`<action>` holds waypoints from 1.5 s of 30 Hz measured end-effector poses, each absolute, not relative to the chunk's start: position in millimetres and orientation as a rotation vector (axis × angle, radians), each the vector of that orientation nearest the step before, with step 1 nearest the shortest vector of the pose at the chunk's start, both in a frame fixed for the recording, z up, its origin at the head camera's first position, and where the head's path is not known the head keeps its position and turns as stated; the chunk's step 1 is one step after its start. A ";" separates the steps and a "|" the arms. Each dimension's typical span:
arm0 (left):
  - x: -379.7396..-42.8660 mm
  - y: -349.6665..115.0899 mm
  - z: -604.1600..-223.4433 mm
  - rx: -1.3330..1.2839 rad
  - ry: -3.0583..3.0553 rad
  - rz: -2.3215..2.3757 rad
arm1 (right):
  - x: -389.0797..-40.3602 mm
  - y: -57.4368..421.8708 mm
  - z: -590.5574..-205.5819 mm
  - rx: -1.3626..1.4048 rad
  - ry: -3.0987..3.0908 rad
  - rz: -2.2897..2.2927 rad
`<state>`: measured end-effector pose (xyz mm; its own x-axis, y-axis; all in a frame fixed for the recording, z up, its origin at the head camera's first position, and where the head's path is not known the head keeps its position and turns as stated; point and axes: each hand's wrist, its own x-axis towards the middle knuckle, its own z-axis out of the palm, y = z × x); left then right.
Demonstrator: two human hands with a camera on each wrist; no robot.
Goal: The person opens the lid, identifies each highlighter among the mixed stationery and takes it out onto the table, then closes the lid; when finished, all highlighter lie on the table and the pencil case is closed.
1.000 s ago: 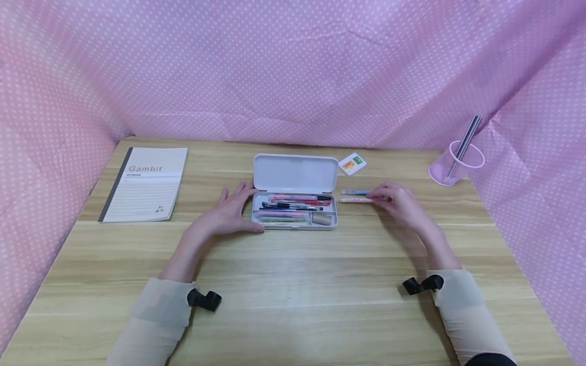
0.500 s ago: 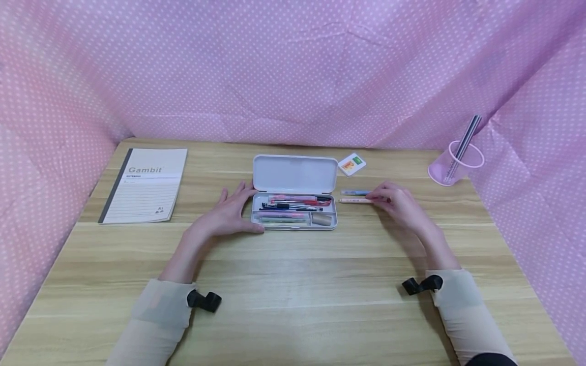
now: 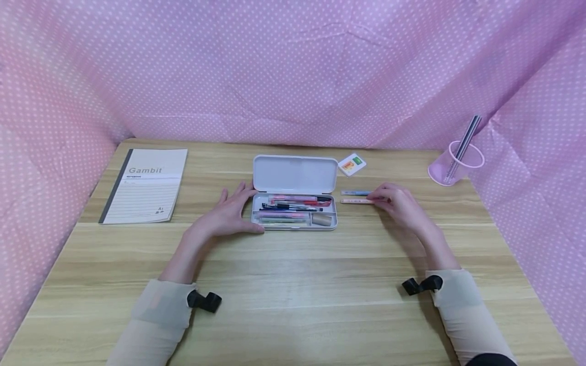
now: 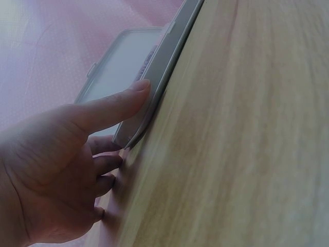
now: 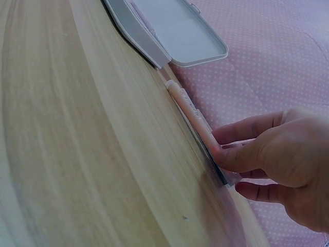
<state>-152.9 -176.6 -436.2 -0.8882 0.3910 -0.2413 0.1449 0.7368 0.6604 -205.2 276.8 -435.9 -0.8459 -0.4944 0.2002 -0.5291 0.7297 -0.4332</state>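
Observation:
The white pencil case (image 3: 294, 228) lies open on the table, its lid (image 3: 295, 174) tipped back. Several pens fill its tray, with a grey-brown block (image 3: 322, 219) in the front right compartment. My left hand (image 3: 226, 213) holds the case's left end, thumb along the front wall and fingers spread toward the back corner. Right of the case, my right hand (image 3: 397, 202) pinches a peach-pink pen (image 3: 356, 201) between thumb and index finger; in the right wrist view the pen (image 5: 190, 116) lies low over the wood. A blue pen (image 3: 355, 192) lies just behind it, partly hidden by the fingers.
A notebook (image 3: 145, 188) lies at the left. A small white card-like item with a printed picture (image 3: 352, 164) sits behind the case's right corner. A pink pen cup (image 3: 455, 163) with silver-grey sticks (image 3: 468, 136) stands back right. A pink dotted curtain (image 3: 293, 76) encloses the table.
My right hand and the pinched pen have shifted very slightly to the right and toward me. My left hand and the pencil case have stayed in place.

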 end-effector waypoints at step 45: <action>-154.0 -178.1 -439.5 0.431 2.586 0.920 | -204.5 277.6 -435.5 0.872 -2.845 0.669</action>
<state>-154.0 -178.1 -439.5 -0.8881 0.3972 -0.2313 0.1617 0.7411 0.6517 -204.5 277.6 -435.5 -0.8325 -0.5123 0.2108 -0.5525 0.7407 -0.3822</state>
